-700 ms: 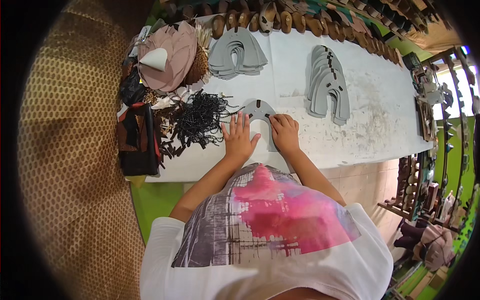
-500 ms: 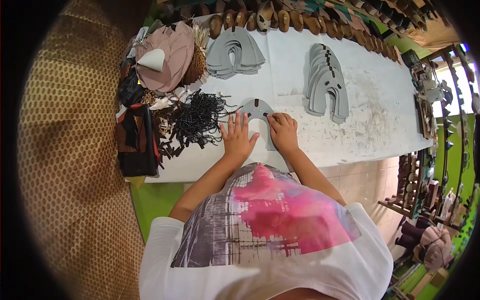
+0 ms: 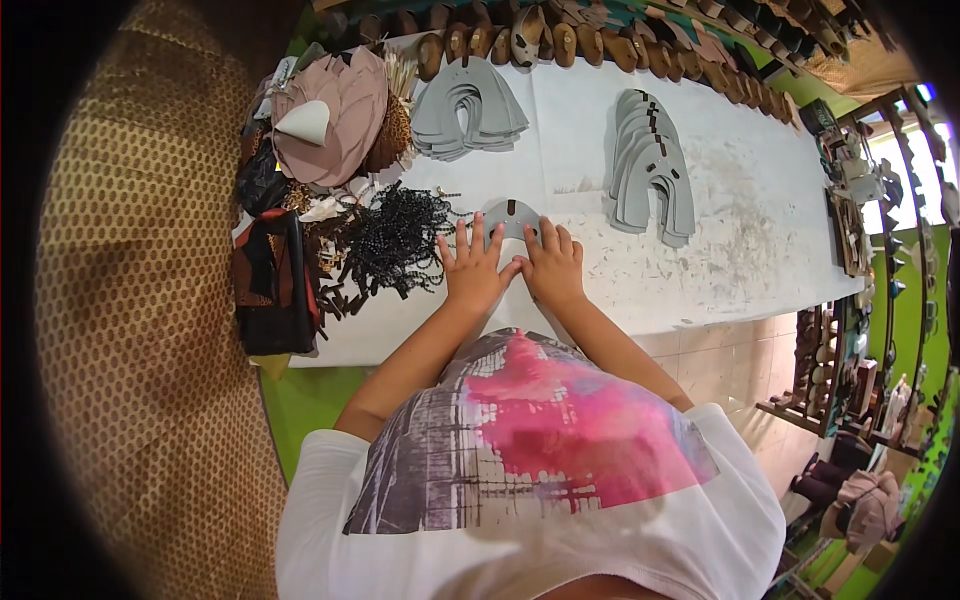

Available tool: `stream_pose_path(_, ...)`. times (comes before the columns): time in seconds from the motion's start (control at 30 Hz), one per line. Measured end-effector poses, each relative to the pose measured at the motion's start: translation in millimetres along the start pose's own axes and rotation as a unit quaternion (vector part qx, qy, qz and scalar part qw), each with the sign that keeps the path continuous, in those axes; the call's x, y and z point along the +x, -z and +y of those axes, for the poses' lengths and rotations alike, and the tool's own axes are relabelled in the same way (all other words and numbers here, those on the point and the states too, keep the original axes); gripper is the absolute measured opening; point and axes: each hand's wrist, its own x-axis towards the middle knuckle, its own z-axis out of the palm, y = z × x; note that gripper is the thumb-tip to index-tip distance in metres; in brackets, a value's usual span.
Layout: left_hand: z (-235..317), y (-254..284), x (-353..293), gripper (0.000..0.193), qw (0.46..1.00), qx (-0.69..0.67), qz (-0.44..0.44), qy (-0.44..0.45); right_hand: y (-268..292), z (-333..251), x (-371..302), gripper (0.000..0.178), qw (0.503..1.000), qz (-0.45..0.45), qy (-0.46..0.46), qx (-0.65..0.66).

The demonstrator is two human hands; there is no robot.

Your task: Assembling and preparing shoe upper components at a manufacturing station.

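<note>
A grey U-shaped shoe upper piece (image 3: 512, 221) lies flat on the white-covered table in front of me, with a dark brown tab at the top of its curve. My left hand (image 3: 477, 272) rests on its left side, fingers spread and pointing away from me. On the other side, my right hand (image 3: 553, 268) presses down flat with fingers apart, and the two thumbs nearly meet. The legs of the piece are mostly hidden under my hands. Left of my left hand is a tangled heap of black beaded strips (image 3: 400, 240).
Fanned grey uppers (image 3: 470, 110) lie at the back left; another fanned row with brown tabs (image 3: 652, 175) lies to the right. Pink cut pieces with a white cone (image 3: 303, 120) stand at the far left. Shoe lasts (image 3: 590, 45) line the back edge. Racks (image 3: 885, 250) stand at right.
My right hand has gone from pinching at the right side of the upper to lying flat and spread, shifting left toward my left hand. My left hand stays nearly in place.
</note>
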Motion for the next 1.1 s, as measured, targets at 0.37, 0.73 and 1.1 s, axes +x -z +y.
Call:
stream_pose_path(0.37,-2.2,-11.7,-4.9,0.067,1.0,-0.009,0.02,0.0,7.8,-2.6,43.5,0.048,0.996,-0.054,0.041,-0.053)
stream_pose_path(0.73,-9.0,-13.2,-8.8,0.08,0.999,-0.052,0.014,0.001,8.6,-0.7,46.2,0.053,0.994,-0.088,0.03,-0.054)
stream_pose_path(1.1,-23.9,-6.2,-51.3,0.075,0.993,-0.112,-0.014,0.019,28.7,28.2,-25.2,0.044,0.982,-0.081,-0.152,0.077)
